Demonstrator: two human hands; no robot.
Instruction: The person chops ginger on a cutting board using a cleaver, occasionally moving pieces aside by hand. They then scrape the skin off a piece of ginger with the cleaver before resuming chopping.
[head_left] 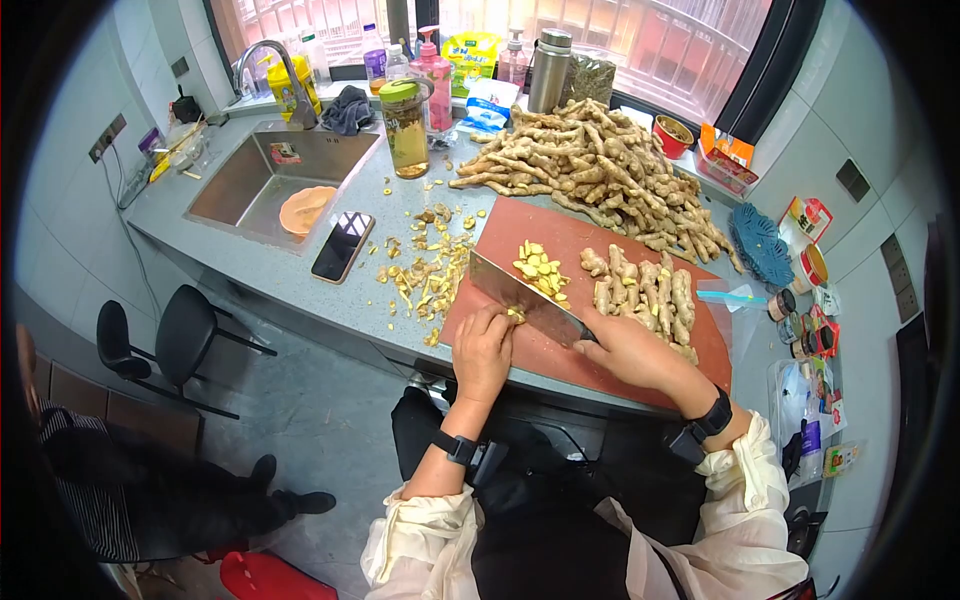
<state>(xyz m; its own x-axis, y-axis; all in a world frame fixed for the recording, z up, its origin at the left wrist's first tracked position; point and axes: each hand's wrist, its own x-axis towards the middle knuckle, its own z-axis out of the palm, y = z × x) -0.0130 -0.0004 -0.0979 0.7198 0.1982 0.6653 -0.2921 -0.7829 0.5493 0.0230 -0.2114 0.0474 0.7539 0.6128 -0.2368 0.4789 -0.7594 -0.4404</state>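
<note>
My right hand [622,350] is wrapped round the handle of a wide cleaver [520,297], whose blade stands on edge over the reddish cutting board [590,375]. At the near side of the blade, my left hand [484,350] has its fingers bent over a small piece of ginger [515,314], mostly hidden by the fingertips. Beyond the blade lies a heap of yellow ginger slices [540,268]. Several knobbly ginger roots [645,290] rest on the board's right part. Scraps and peelings [430,275] are scattered on the counter left of the board.
A large pile of ginger roots [600,165] covers the counter behind the board. To the left are a phone [343,246], a green-lidded bottle [405,130] and a sink [235,205]. Jars [782,304] line the right side. Another person's legs [200,505] show at lower left.
</note>
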